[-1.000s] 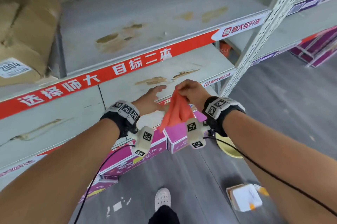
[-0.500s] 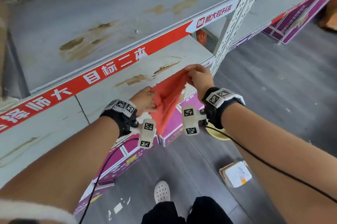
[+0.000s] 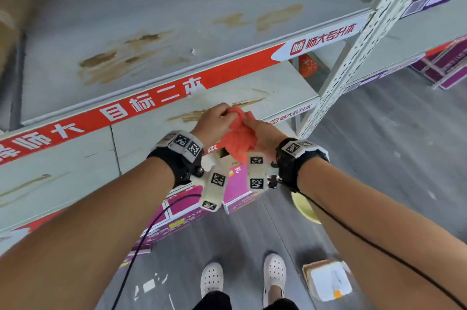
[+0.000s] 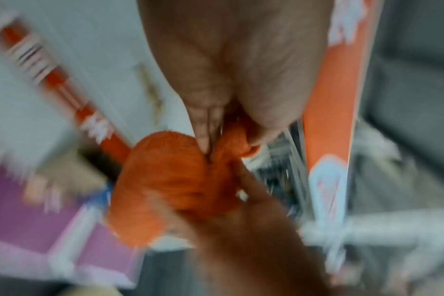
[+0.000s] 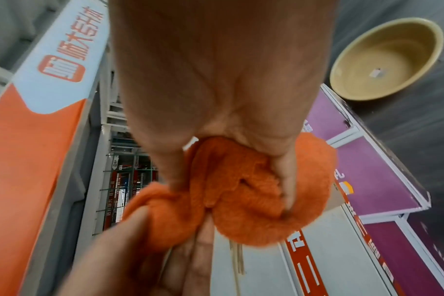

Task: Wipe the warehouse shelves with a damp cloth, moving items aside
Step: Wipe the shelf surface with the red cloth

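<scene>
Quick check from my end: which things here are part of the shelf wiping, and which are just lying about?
Job:
orange cloth, bunched in both hands
left hand
right hand
stained shelf
lower shelf

Lying about:
yellow basin on the floor
purple boxes
small carton on the floor

The red strip [image 3: 156,105] along the front edge of the upper shelf has big white Chinese words, and "目标二本" can be read on it, with "师大" further left. At the right end of that strip, a pale label [image 3: 321,38] shows a red square logo and the red words "师大专升本", and the right wrist view shows the same label [image 5: 64,60] up close. A smaller label [image 3: 290,115] on the edge of the lower shelf bears the same logo and words, but the print on the purple boxes [image 3: 187,211] is too blurry to read.
</scene>
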{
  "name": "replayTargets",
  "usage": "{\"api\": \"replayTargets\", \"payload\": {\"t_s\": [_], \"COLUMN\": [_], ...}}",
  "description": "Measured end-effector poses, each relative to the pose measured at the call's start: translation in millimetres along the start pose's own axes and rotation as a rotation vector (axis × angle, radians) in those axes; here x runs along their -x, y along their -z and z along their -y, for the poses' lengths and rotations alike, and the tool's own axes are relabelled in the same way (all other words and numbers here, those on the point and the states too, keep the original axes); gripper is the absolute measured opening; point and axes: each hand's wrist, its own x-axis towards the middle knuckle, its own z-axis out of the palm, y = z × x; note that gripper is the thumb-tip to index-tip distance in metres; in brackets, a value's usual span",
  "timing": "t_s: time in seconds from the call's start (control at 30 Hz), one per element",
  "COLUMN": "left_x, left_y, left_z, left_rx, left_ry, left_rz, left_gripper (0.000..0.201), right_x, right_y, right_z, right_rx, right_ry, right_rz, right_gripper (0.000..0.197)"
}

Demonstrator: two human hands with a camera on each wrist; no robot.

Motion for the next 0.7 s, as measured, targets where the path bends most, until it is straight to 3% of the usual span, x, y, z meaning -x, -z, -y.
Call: {"api": "replayTargets", "payload": {"t_s": [0.07,0.13,0.27,0.4,0.53,0.6,0.7], "left_x": [-7,-12,-28,-44,-49,-51,-54], "left_y": [-5,-8,1,12,14,12,9], "left_z": [8,21,55,80,98,106,112], "left_rx": [-0.476,-0.580,-0.833,-0.972,-1.165,-1.229,-1.250], "left_ry": [-0.147,-0.247,-0.123,0.101,0.296,0.333,0.344], "left_rz": [-0.058,-0.014,0.123,0.106,0.117,0.119,0.094], "left_gripper": [0.024,0.032,0.039,0.040,0.041,0.038,0.034], "right_x": [-14,-35,-60,-85,-116,-127,-138], "right_y": [7,17,31,28,23,21,13], "right_z": [0,-2,11,21,-3,-17,-34], "right_rx": [0.045,0.193,0.481,0.729,1.266,1.308,1.448], "right_ry": [0.059,0.152,0.341,0.509,0.418,0.399,0.496], "right_rz": [-0.073,-0.227,-0.428,-0.298,-0.164,-0.117,-0.035], "right_gripper": [0.008,0.020,0.029,0.036,0.031,0.033,0.033]}}
